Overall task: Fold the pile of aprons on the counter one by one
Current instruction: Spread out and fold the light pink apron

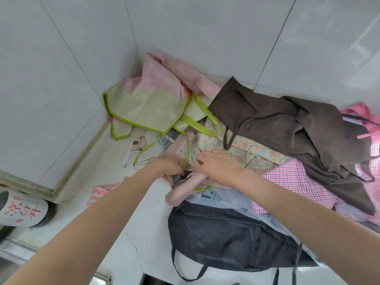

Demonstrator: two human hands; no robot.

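At frame centre, our left hand [171, 166] has its fingers curled down into the cloth at the near edge of the floral apron [236, 148], apparently pinching a dark fold together with a pale pink rolled piece [185, 187]. Our right hand [218, 166] lies just beside it, palm down on the same floral cloth with fingers bent; we cannot tell whether it grips the cloth or only presses it.

The pile of aprons [267, 161] fills the centre and right of the frame. The brown apron [287, 128] is draped over the upper right. The pink checked apron [298, 182] lies right of the right forearm. The black apron [226, 239] sits at lower centre with its straps trailing toward the bottom edge. The green-trimmed apron [148, 105] is bunched in the wall corner, upper centre-left, its lime straps running across the floral cloth.

Progress: we see no neatly folded apron anywhere. We judge the task to be near its start, with one piece being separated.

Clearance: bare counter [127, 233] lies lower left of the pile, between the arms. The tiled walls [61, 79] close the far and left sides. A bottle [22, 210] lies at far left. Crossed straps may snag on lifting.
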